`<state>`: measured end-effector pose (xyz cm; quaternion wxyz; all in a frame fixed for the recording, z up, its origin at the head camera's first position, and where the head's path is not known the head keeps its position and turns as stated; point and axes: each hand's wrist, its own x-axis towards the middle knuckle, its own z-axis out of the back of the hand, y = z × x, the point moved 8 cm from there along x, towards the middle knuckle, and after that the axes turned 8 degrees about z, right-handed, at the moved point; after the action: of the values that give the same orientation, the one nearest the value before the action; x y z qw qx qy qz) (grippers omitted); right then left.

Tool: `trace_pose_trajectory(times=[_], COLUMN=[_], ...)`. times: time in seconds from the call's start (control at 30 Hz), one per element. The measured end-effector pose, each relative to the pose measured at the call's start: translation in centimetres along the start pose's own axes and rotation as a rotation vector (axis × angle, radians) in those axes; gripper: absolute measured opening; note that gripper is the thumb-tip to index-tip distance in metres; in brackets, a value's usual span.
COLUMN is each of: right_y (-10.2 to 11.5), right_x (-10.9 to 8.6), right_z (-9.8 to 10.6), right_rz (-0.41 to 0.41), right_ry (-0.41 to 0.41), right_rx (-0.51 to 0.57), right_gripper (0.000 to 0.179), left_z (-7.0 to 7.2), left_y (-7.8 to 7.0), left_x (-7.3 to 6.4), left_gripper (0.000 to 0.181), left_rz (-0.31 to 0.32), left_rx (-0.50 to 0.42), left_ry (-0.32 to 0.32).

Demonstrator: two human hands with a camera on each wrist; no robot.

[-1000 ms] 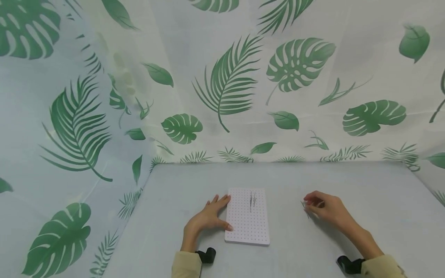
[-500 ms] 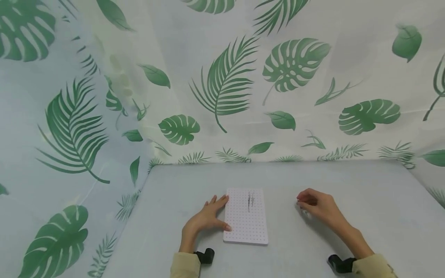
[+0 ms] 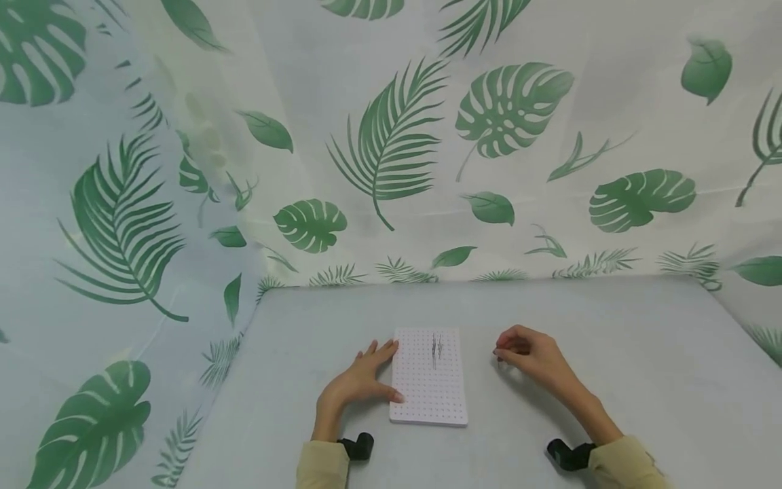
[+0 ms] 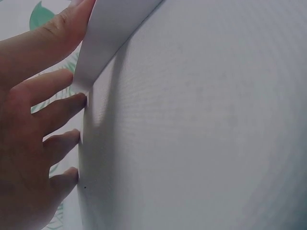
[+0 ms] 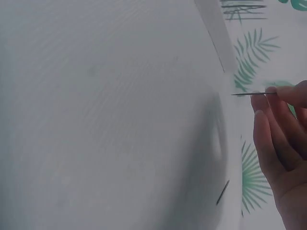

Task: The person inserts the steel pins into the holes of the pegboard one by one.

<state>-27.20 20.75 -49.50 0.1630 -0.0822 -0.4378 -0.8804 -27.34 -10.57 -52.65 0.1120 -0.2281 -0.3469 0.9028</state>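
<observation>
A white board with rows of small holes lies on the table, and several thin dark needles stand in its upper right part. My left hand is at the board's left side, fingers spread and fairly straight, with the thumb at the lower edge and a fingertip at the upper one. To the right of the board, my right hand pinches a thin dark needle between thumb and fingertips. Its point sticks out past the fingers, close to level in the right wrist view.
Another thin dark needle-like piece lies on the pale table below the right hand in the right wrist view. Curtains with green leaf prints hang behind the table and at its left. Black wrist mounts sit by both sleeves.
My right hand has moved left toward the board, with the needle in its fingertips. My left hand keeps its place at the board. The head view has shifted slightly.
</observation>
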Motion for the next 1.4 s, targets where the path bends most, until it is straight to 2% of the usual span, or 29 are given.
trace_pose_trajectory(times=[0.2, 0.87, 1.4], right_y=[0.5, 2.9, 3.8], right_x=[0.8, 2.1, 2.8], right_z=[-1.3, -4.5, -6.9], right_rz=[-0.017, 0.027, 0.019], right_ry=[0.016, 0.007, 0.055], right_rx=[0.039, 0.148, 0.209], right_gripper=[0.014, 0.013, 0.011], left_z=[0.2, -0.1, 0.0], left_y=[0.0, -0.3, 0.0], left_x=[-0.1, 0.0, 0.1], left_gripper=[0.103, 0.103, 0.103], left_rz=[0.0, -0.009, -0.006], left_rx=[-0.005, 0.005, 0.006], left_ry=[-0.006, -0.002, 0.003])
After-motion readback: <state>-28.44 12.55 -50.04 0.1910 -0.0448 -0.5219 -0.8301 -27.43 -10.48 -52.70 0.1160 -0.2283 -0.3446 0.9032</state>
